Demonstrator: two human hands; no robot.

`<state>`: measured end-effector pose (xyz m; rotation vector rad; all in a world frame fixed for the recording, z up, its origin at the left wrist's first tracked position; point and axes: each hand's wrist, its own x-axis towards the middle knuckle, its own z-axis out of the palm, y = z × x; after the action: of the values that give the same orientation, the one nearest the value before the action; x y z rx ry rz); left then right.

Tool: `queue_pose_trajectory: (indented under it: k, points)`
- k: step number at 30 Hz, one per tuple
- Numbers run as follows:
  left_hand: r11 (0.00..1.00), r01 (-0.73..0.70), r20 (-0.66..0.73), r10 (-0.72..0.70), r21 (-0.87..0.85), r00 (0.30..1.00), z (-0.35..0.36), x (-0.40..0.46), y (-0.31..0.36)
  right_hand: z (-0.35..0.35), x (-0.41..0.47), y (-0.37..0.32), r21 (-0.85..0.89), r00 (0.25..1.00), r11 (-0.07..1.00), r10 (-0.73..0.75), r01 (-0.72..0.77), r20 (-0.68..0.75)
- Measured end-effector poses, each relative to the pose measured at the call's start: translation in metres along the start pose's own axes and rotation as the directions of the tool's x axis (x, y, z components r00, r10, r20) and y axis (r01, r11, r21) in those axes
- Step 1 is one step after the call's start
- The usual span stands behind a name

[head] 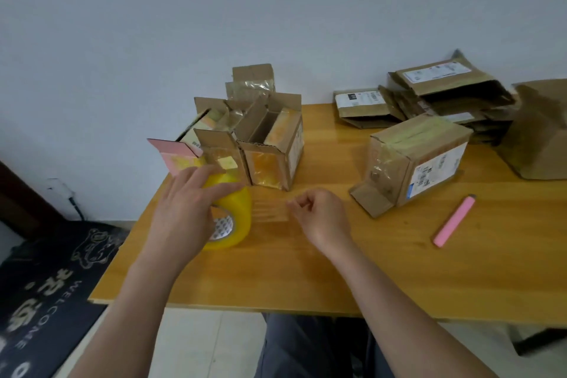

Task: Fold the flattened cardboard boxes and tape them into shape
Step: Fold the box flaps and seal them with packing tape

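The left hand hides the yellow tape roll's nine o'clock half; at three o'clock, the frame edge cuts off a brown cardboard box.

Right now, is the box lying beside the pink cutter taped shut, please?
Partly: tape runs across the top of the box, but the near end flap hangs open by the pink cutter.
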<state>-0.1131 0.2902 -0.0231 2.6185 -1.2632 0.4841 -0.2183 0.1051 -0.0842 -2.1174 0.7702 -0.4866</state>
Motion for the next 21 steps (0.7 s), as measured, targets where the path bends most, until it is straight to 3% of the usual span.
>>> queue_pose_trajectory:
  k: [3, 5, 9, 12, 15, 17, 21]
  points:
    - [0.989, -0.101, 0.082, 0.093, 0.11, 0.992, 0.003, -0.002, 0.018, 0.006, -0.004, 0.012, -0.274, 0.999, 0.961, -0.023, 0.029, 0.025]
    - [0.971, -0.186, 0.137, 0.166, 0.147, 0.976, 0.001, 0.003, 0.036, 0.011, -0.008, 0.018, -0.359, 0.998, 0.931, -0.052, 0.059, 0.029]
    - [0.988, -0.15, 0.16, 0.144, 0.027, 0.976, -0.005, 0.013, 0.047, 0.006, -0.003, 0.024, -0.351, 0.981, 0.936, -0.097, 0.032, -0.168]
    - [0.996, -0.082, 0.197, 0.088, -0.037, 0.976, -0.011, 0.014, 0.053, -0.005, -0.001, 0.025, -0.297, 0.993, 0.955, -0.054, 0.021, -0.104]
    - [0.987, 0.005, 0.147, 0.019, -0.159, 0.989, -0.012, 0.017, 0.071, -0.018, -0.01, 0.028, -0.252, 0.974, 0.96, -0.164, 0.122, -0.153]
    - [0.954, -0.019, 0.076, 0.044, -0.298, 0.996, -0.009, 0.024, 0.087, -0.036, -0.015, 0.031, -0.229, 0.908, 0.952, -0.27, 0.203, -0.321]
    - [0.848, -0.049, 0.077, 0.105, -0.528, 0.992, 0.01, 0.052, 0.133, -0.083, -0.012, 0.043, -0.215, 0.673, 0.934, -0.356, 0.286, -0.649]
